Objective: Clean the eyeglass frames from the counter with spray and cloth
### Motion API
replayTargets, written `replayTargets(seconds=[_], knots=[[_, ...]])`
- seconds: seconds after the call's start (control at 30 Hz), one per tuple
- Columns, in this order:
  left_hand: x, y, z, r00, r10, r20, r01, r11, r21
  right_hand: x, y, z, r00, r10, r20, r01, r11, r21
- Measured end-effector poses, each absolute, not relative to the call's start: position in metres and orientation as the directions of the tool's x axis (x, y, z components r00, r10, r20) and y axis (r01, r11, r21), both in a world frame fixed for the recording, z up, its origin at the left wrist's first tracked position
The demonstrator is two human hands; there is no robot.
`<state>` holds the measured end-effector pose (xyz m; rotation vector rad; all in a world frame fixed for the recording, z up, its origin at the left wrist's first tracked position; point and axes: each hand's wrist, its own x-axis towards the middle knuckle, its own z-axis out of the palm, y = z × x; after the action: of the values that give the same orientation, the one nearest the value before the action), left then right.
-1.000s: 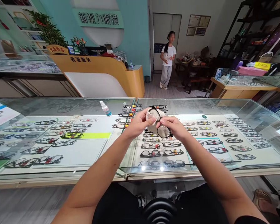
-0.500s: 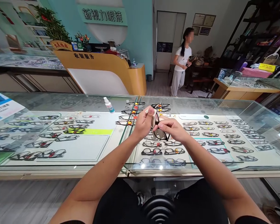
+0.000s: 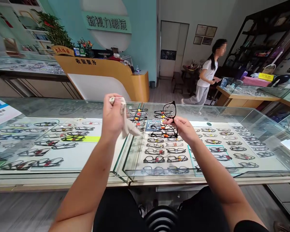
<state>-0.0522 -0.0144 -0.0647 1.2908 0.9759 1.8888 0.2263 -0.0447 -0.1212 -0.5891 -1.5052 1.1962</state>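
Observation:
My left hand [image 3: 112, 119] is closed on a pale cleaning cloth [image 3: 130, 126], which hangs down from the fingers over the glass counter. To the right, my right hand [image 3: 185, 129] pinches a pair of black-framed eyeglasses [image 3: 175, 110] near the bridge. The eyeglasses are turned on end, one lens above the other, and stand apart from the cloth. Beneath both hands is the glass display counter [image 3: 135, 178]. Several eyeglasses [image 3: 154, 159] lie in rows inside it, some with small red or yellow tags.
Beyond the counter stands a wooden cashier desk [image 3: 135, 84]. A person in a white top [image 3: 205, 72] walks at the back right, near another glass display case [image 3: 250, 93]. A blue and white sign [image 3: 2, 111] rests at the left end of the counter.
My hands have moved apart: the left drew the cloth leftward off the eyeglasses, while the right raised them on end. The white spray bottle is now hidden. The person behind has moved right.

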Motion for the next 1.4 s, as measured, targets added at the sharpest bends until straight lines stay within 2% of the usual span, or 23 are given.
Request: replayTargets(seconds=[0.07, 0.17, 0.27, 0.33, 0.5, 0.6, 0.7, 0.83, 0.97, 1.1, 1.4], knots=[[-0.077, -0.021, -0.059, -0.329, 0.778, 0.536, 0.146, -0.519, 0.842, 0.225, -0.047, -0.120, -0.303, 0.859, 0.414, -0.244, 0.350, -0.905], [-0.117, -0.029, -0.059, -0.287, 0.835, 0.470, 0.476, -0.301, 0.826, 0.223, -0.050, -0.118, -0.297, 0.873, 0.386, -0.275, 0.308, -0.911], [-0.159, -0.024, -0.076, -0.265, 0.905, 0.334, 0.733, -0.036, 0.680, 0.222, -0.051, -0.119, -0.295, 0.878, 0.376, -0.299, 0.289, -0.909], [-0.183, -0.013, -0.098, -0.218, 0.928, 0.303, 0.810, -0.001, 0.587, 0.222, -0.050, -0.119, -0.301, 0.875, 0.380, -0.304, 0.290, -0.907], [-0.212, 0.015, -0.159, -0.118, 0.903, 0.412, 0.803, -0.157, 0.574, 0.224, -0.048, -0.122, -0.332, 0.860, 0.389, -0.275, 0.306, -0.911], [-0.202, 0.014, -0.166, -0.145, 0.845, 0.515, 0.828, -0.181, 0.530, 0.226, -0.047, -0.122, -0.368, 0.853, 0.369, -0.229, 0.302, -0.925], [-0.175, -0.002, -0.135, 0.008, 0.782, 0.623, 0.858, -0.325, 0.398, 0.227, -0.046, -0.118, -0.415, 0.841, 0.348, -0.183, 0.297, -0.937], [-0.121, -0.030, -0.064, 0.292, 0.729, 0.619, 0.856, -0.488, 0.171, 0.229, -0.044, -0.099, -0.477, 0.821, 0.315, -0.120, 0.294, -0.948], [-0.073, -0.039, -0.009, 0.529, 0.570, 0.629, 0.708, -0.705, 0.043, 0.234, -0.038, -0.067, -0.538, 0.772, 0.339, -0.073, 0.358, -0.931], [-0.038, -0.036, 0.020, 0.646, 0.461, 0.609, 0.508, -0.854, 0.108, 0.245, -0.033, -0.030, -0.577, 0.727, 0.372, -0.032, 0.435, -0.900], [-0.016, -0.030, 0.049, 0.558, 0.471, 0.683, 0.397, -0.875, 0.278, 0.259, -0.028, 0.014, -0.669, 0.668, 0.326, 0.011, 0.446, -0.895]])
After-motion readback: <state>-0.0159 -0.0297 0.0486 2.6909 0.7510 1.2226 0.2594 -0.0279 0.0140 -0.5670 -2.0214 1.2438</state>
